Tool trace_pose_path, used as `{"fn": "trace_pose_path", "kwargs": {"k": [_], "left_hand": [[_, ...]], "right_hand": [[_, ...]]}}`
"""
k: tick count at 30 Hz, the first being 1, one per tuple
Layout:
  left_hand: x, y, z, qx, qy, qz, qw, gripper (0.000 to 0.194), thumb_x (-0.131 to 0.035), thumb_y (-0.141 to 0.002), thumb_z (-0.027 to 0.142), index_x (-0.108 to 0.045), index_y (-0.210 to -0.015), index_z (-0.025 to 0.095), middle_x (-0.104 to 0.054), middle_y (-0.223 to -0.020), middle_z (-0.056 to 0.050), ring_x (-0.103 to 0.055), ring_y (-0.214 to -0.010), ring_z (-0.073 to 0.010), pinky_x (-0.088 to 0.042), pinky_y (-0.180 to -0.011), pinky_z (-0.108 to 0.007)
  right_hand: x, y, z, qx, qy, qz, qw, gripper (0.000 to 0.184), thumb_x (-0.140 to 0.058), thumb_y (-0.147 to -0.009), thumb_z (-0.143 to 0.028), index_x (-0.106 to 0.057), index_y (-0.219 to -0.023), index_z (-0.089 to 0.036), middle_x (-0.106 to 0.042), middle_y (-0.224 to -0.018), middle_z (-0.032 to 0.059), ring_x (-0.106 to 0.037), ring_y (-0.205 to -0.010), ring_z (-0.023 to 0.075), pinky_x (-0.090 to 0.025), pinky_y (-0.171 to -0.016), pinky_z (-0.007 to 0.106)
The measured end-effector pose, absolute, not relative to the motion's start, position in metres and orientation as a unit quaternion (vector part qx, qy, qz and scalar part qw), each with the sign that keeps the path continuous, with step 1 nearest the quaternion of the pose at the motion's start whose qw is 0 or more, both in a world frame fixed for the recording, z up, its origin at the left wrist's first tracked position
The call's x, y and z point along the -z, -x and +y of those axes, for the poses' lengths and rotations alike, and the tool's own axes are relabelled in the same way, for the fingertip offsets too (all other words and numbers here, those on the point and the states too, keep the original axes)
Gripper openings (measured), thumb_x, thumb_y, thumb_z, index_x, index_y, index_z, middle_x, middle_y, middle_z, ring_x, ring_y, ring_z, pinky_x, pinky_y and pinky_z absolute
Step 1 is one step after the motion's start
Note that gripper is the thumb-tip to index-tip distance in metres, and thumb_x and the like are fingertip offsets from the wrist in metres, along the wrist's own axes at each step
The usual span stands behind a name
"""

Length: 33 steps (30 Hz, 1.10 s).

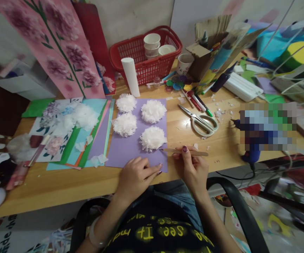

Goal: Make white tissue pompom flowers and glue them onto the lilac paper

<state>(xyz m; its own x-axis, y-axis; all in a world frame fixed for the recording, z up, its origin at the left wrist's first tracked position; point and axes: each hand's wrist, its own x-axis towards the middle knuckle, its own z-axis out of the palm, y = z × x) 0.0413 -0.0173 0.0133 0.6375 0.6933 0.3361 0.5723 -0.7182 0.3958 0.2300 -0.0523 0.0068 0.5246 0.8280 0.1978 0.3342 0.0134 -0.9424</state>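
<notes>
A purple paper sheet [130,147] lies on the wooden table [62,182] and carries several white tissue-paper flowers, the nearest one [152,138] at its front right. My left hand [137,176] rests on the sheet's front edge, fingers curled and pressed on the paper. My right hand [192,168] pinches a flat wooden stick [185,152] that lies level, its tip pointing left at the base of the nearest flower.
Scissors [201,121] lie right of the sheet, with markers [198,100] behind them. A red basket [146,56] with cups and a white roll [130,76] stand at the back. Coloured papers [88,140] lie at left, a blue glue gun [249,154] at right.
</notes>
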Motion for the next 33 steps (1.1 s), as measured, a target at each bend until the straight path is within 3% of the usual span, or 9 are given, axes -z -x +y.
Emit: {"fn": "trace_pose_path", "kwargs": {"k": [4, 10, 19, 28, 33], "left_hand": [[-0.013, -0.041, -0.017, -0.229, -0.897, 0.356, 0.128, 0.024, -0.056, -0.098, 0.035, -0.079, -0.096, 0.028, -0.051, -0.063, 0.0, -0.042, -0.064, -0.0165, -0.029, -0.057, -0.028], [-0.009, -0.04, -0.017, -0.232, -0.898, 0.352, 0.122, 0.021, -0.058, -0.097, 0.035, -0.078, -0.1, 0.03, -0.052, -0.063, 0.001, -0.042, -0.063, -0.0169, -0.028, -0.057, -0.029], [-0.011, -0.039, -0.016, -0.221, -0.902, 0.349, 0.123, 0.027, -0.054, -0.098, 0.039, -0.078, -0.099, 0.028, -0.051, -0.063, 0.001, -0.043, -0.063, -0.0169, -0.028, -0.057, -0.03], [-0.011, -0.039, -0.018, -0.225, -0.899, 0.354, 0.123, 0.026, -0.054, -0.098, 0.038, -0.079, -0.099, 0.029, -0.05, -0.062, 0.001, -0.041, -0.062, -0.0159, -0.029, -0.056, -0.029], [-0.012, -0.039, -0.017, -0.217, -0.899, 0.359, 0.127, 0.027, -0.053, -0.099, 0.038, -0.079, -0.099, 0.03, -0.053, -0.062, 0.0, -0.045, -0.063, -0.0159, -0.032, -0.056, -0.028]], "right_hand": [[-0.008, -0.227, -0.058, -0.251, 0.666, -0.448, 0.54, 0.048, -0.054, -0.097, -0.044, -0.066, -0.057, -0.021, -0.071, -0.067, 0.0049, -0.067, -0.067, 0.0201, -0.05, -0.065, 0.031], [-0.004, -0.226, -0.056, -0.233, 0.671, -0.401, 0.578, 0.041, -0.054, -0.098, -0.044, -0.072, -0.07, -0.019, -0.073, -0.078, 0.0059, -0.069, -0.077, 0.021, -0.052, -0.076, 0.034], [-0.012, -0.216, -0.052, -0.342, 0.641, -0.392, 0.565, 0.043, -0.059, -0.091, -0.056, -0.072, -0.078, -0.017, -0.073, -0.073, 0.0068, -0.069, -0.061, 0.0199, -0.057, -0.059, 0.031], [-0.008, -0.216, -0.05, -0.313, 0.655, -0.372, 0.578, 0.039, -0.058, -0.093, -0.053, -0.072, -0.082, -0.019, -0.074, -0.075, 0.0057, -0.071, -0.067, 0.0203, -0.059, -0.066, 0.033], [-0.012, -0.214, -0.051, -0.339, 0.647, -0.385, 0.564, 0.041, -0.06, -0.091, -0.054, -0.072, -0.077, -0.017, -0.075, -0.076, 0.0076, -0.07, -0.06, 0.0195, -0.059, -0.06, 0.032]]}}
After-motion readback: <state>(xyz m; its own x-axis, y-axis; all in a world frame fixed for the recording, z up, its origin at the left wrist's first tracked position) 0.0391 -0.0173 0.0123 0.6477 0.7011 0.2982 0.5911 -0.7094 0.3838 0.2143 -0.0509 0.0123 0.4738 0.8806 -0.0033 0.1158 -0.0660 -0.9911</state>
